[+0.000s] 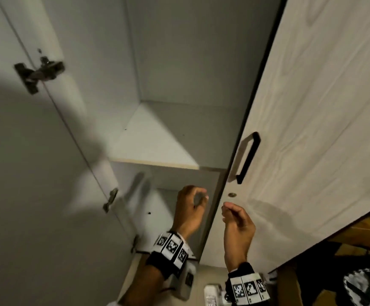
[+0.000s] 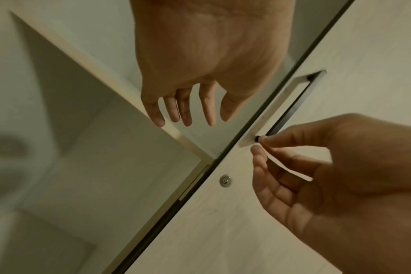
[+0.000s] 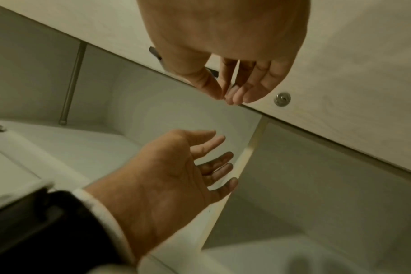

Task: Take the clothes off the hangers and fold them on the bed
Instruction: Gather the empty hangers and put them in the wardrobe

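The left hand [image 1: 189, 212] is raised in front of the open wardrobe, its fingers [image 2: 184, 109] loose and slightly spread, holding nothing. In the left wrist view they hang just in front of the pale front edge of the shelf [image 1: 157, 140] without clearly touching it. The right hand [image 1: 238, 224] is just to its right, in front of the closed door [image 1: 312, 107], with thumb and fingertips drawn close together – the right wrist view shows them nearly meeting, and nothing is pinched between them. From the left wrist view the fingertips sit right at the lower end of the black bar handle [image 1: 247, 157]; whether they actually touch it is hard to tell, since the head view shows the hand below the handle and apart from it. A small round metal lock [image 1: 232, 195] lies on the door between the handle and the right hand.

Both wrists carry bands with black-and-white square markers [image 1: 171, 246], and a dark sleeve with a white cuff [image 3: 99, 209] shows on the left arm.

Further out, the wardrobe compartment [image 1: 179, 62] is grey-white inside, with a metal rod [image 3: 72, 83] visible in the right wrist view. The left door [image 1: 24, 173] stands swung open, with a dark hinge [image 1: 40, 72] far up and two smaller fittings lower down. No clothes or hangers appear in any view. At the near right, below the closed door, lies something brown and a black-and-white patterned item [image 1: 363, 286] – too blurred to identify.
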Available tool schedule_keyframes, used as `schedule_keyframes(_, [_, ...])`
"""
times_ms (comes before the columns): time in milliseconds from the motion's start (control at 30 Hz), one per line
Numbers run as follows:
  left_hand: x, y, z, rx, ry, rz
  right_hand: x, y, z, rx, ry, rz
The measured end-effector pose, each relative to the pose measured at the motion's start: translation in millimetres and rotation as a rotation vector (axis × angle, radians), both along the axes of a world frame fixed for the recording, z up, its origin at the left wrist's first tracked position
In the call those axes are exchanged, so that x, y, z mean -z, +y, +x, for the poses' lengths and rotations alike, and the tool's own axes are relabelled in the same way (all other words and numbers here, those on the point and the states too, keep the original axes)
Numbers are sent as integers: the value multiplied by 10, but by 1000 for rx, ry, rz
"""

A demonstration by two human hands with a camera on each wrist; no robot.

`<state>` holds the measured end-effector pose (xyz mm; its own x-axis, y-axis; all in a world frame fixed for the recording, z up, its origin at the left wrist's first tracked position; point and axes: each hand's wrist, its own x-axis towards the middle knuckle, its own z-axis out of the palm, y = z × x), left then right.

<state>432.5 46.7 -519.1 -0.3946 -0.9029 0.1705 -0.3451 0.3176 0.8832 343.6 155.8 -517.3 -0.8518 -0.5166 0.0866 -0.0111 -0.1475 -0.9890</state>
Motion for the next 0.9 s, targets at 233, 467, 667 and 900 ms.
schedule_keyframes(233, [161,791,1422,-374,178,127,125,104,1120,-300,-11,205])
schedule_keyframes(467, [-82,1373,2932,-924,251,-116,-62,197,2580,-747,-38,202])
schedule_keyframes(667, [-178,1549,4186,-1405,386,-261,-273,292,3583,-1002,10,168])
schedule_keyframes(900, [-623,1473,4541,-1085,540,-239,-526,424,3934,-1108,62,155])
